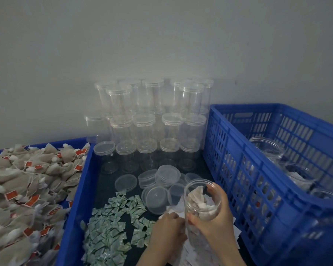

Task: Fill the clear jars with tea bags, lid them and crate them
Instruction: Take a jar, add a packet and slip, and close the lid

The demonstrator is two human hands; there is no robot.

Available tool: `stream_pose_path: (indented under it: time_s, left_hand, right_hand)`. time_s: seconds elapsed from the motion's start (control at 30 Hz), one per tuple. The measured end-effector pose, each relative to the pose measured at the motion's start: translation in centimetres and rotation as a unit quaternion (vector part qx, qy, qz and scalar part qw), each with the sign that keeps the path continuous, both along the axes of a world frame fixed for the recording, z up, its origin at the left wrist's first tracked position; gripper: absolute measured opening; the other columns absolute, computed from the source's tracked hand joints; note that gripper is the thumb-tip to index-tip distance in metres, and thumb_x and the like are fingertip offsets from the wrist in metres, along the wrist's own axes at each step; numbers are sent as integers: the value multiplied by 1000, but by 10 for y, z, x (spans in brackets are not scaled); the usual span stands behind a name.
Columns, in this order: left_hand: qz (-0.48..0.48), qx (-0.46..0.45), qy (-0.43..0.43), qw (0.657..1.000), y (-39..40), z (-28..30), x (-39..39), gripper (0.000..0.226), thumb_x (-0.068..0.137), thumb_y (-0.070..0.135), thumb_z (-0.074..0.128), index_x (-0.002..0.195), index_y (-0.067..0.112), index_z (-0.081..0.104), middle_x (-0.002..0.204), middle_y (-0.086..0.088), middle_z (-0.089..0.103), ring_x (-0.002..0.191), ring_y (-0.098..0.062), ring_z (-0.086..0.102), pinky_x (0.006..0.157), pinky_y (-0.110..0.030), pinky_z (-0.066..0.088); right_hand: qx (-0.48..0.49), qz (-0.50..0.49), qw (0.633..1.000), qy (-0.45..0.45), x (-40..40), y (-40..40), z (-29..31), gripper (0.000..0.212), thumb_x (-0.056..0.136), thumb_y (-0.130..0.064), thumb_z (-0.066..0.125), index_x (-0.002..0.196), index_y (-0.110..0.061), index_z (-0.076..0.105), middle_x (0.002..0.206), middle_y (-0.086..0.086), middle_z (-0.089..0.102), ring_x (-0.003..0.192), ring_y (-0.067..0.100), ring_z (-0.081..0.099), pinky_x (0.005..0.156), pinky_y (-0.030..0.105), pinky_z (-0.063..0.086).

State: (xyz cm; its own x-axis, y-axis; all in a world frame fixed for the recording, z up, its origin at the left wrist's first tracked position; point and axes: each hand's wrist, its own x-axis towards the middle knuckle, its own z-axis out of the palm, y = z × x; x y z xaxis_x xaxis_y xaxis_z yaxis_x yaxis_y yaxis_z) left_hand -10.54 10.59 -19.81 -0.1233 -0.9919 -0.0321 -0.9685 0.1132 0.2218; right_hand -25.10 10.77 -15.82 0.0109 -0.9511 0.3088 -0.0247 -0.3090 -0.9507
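My right hand (218, 217) grips a clear open jar (201, 202) holding several tea bags, upright and low in the middle. My left hand (168, 230) is beside the jar's base, its fingers on white paper slips (176, 209); whether it pinches one is unclear. Loose clear lids (158, 196) lie just behind the jar. A heap of tea bags (25, 192) with red tags fills the blue tray at the left. The slotted blue crate (258, 189) at the right holds filled jars (296, 175).
Empty lidded jars (152, 120) are stacked in tiers against the grey wall. A spread of small green sachets (112, 225) covers the dark floor of the middle tray (75, 217), left of my hands.
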Motion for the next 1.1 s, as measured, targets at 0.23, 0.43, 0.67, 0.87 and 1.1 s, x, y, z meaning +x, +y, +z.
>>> stream_pose_path:
  time_s: [0.23, 0.43, 0.67, 0.87, 1.1]
  left_hand:
    - [40, -43, 98, 993, -3, -6, 2, 21, 80, 27, 62, 101, 24, 66, 101, 6, 64, 97, -15, 58, 77, -27, 45]
    - [67, -25, 199, 977, -8, 0, 2, 11, 82, 23, 66, 92, 27, 67, 82, 12, 65, 72, -3, 57, 63, -19, 41]
    - [82, -34, 239, 967, -10, -1, 4, 9, 88, 20, 63, 93, 19, 71, 88, 5, 70, 79, -9, 64, 65, -18, 43]
    - [159, -118, 345, 918, -13, 13, 12, 12, 84, 11, 70, 91, 21, 71, 80, 12, 67, 75, 0, 62, 73, -17, 52]
    - [238, -222, 477, 816, -10, 75, 25, 27, 83, 7, 73, 78, 32, 64, 77, 12, 67, 71, 6, 61, 59, -7, 47]
  right_hand:
    - [4, 5, 1000, -1, -3, -4, -7, 94, 56, -14, 96, 128, -48, 46, 125, -37, 53, 122, -15, 46, 103, 18, 36]
    - [0, 4, 1000, -2, -4, -5, -8, 94, 55, -12, 96, 127, -47, 47, 124, -37, 54, 122, -14, 47, 100, 17, 37]
    - [5, 1, 1000, 6, -4, -5, -7, 95, 56, -11, 96, 131, -43, 47, 127, -32, 54, 125, -11, 46, 105, 20, 36]
    - [12, -4, 1000, 14, -3, -4, -6, 98, 48, -28, 95, 131, -43, 44, 132, -26, 52, 123, -15, 44, 98, 14, 38]
    - [-1, 0, 1000, 31, 2, -6, -13, 95, 48, -26, 95, 127, -41, 46, 123, -42, 49, 119, -20, 43, 93, 13, 38]
